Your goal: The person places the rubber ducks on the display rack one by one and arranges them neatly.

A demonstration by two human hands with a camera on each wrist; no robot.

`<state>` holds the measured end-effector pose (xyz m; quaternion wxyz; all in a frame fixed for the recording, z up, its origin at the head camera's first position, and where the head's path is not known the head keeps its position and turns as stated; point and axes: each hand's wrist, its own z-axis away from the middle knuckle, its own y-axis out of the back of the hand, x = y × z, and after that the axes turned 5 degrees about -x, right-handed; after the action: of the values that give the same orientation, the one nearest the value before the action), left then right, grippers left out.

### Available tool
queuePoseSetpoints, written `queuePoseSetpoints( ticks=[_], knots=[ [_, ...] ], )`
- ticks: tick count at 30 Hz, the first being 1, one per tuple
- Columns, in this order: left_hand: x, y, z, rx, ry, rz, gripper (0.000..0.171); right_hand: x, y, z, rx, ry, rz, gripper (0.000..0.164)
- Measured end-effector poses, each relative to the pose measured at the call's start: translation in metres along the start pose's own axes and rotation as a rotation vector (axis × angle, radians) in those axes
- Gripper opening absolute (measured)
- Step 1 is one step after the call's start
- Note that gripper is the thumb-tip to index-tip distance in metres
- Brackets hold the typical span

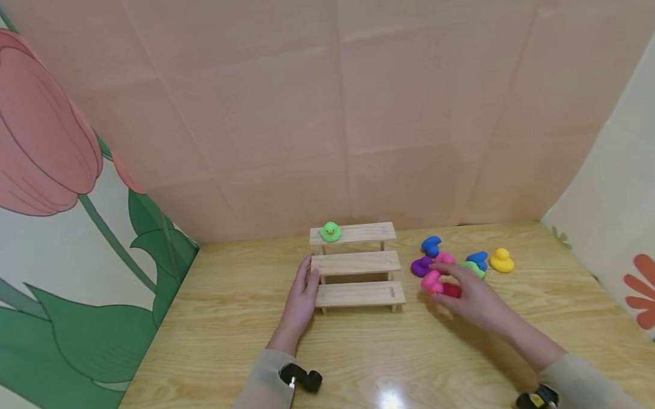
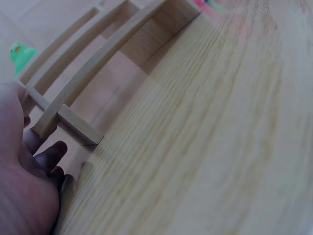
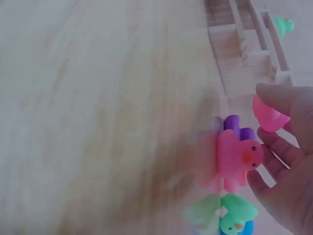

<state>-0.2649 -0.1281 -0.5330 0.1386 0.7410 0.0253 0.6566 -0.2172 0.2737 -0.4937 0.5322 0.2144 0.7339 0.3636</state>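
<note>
A three-step wooden rack (image 1: 356, 263) stands on the table, with a green rubber duck (image 1: 331, 231) at the left of its top step. My left hand (image 1: 302, 292) grips the rack's left end; in the left wrist view its fingers (image 2: 51, 156) curl beneath the step ends. To the right of the rack, my right hand (image 1: 474, 298) pinches a pink rubber duck (image 3: 269, 115) between thumb and fingertips. Just under that hand is a red duck (image 1: 452, 290). A purple duck (image 1: 420, 266) and another pink duck (image 1: 445, 258) lie close behind it.
Around the right hand sit more ducks: a blue one (image 1: 430, 245) at the back, another blue duck (image 1: 478, 260), a green duck (image 1: 475, 269) and a yellow duck (image 1: 501, 260). A pinkish-brown sheet (image 1: 346, 107) hangs behind the wooden table (image 1: 365, 359).
</note>
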Motion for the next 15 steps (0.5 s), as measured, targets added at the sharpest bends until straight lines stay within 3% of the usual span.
queuePoseSetpoints(
  ticks=[8,15],
  knots=[
    [0.000,0.000,0.001,-0.001,0.001,-0.003,0.064,-0.017,0.009,-0.001,0.036,0.033,-0.055,0.063],
    [0.001,-0.001,0.000,0.006,0.005,-0.008,0.063,-0.027,0.014,-0.006,0.102,0.089,-0.003,0.063]
  ],
)
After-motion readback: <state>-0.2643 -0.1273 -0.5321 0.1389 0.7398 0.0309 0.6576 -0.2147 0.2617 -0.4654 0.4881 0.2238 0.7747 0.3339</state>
